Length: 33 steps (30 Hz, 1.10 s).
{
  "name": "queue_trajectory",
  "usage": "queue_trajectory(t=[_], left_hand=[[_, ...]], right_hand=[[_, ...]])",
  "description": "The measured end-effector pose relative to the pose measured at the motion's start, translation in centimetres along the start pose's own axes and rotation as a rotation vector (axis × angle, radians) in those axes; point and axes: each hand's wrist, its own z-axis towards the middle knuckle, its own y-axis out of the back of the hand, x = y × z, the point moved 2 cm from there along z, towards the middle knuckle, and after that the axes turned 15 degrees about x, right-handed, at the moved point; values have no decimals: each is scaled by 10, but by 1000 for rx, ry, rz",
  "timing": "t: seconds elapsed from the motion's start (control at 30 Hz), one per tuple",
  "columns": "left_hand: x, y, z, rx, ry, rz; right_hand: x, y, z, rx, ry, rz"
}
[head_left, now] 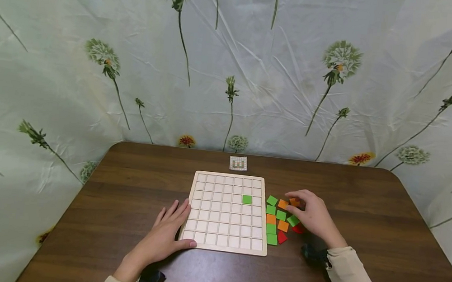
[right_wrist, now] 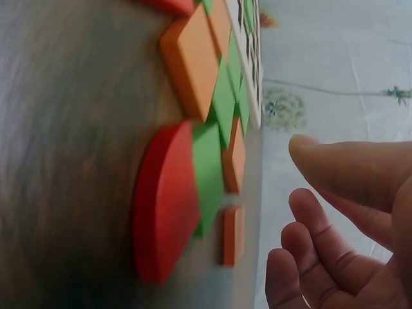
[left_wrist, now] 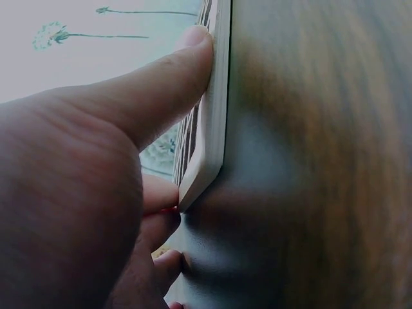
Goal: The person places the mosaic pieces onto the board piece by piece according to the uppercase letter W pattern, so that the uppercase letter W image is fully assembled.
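A pale wooden grid board (head_left: 223, 249) lies flat on the brown table, with one green tile (head_left: 246, 199) in a cell toward its upper right. My left hand (head_left: 165, 234) rests at the board's near-left corner, thumb (left_wrist: 183, 61) on the front rim and fingers spread along the left side. Beside the board's right edge lie loose green tiles (head_left: 271, 239), orange tiles (head_left: 283, 226) and red tiles (head_left: 282, 237). Over the far part of this group hovers my right hand (head_left: 314, 215). Its thumb (right_wrist: 347, 170) and bent fingers are apart, holding nothing in the right wrist view.
A small card (head_left: 238, 163) with a grid pattern lies behind the board, near the table's far edge. Beyond that edge hangs a pale curtain (head_left: 277, 73) printed with dandelions. Brown tabletop (head_left: 366, 209) extends to the right of the tiles.
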Motion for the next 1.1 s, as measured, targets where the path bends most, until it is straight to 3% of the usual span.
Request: queue_trajectory(t=[0.6,1.1], left_hand=[[1,0,1,-1,-2,-12],[1,-1,1,-1,1,-3]], right_hand=[[-30,10,2,68,-80,-5],[-32,11,6,96,-60,-57]])
